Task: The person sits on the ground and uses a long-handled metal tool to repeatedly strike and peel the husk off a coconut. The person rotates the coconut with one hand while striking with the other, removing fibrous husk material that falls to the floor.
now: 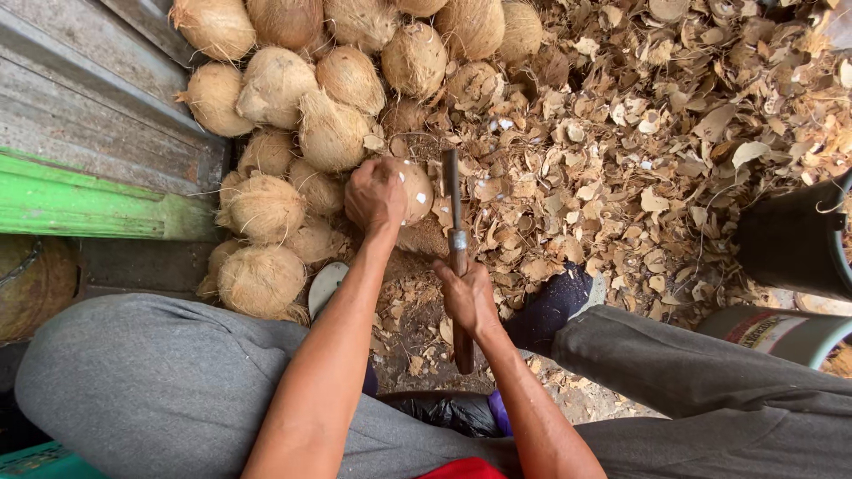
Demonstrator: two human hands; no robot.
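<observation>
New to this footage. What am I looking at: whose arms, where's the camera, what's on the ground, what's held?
There is no machine here: one camera on a person's head looks down at their own bare arms and grey-trousered knees. The left hand rests on a husked coconut, steadying it on the ground. The right hand grips a long-handled chopping blade standing beside that coconut. A pile of fibrous coconuts lies ahead and to the left, and dry shell chips cover the ground. A dark bucket stands at right.
</observation>
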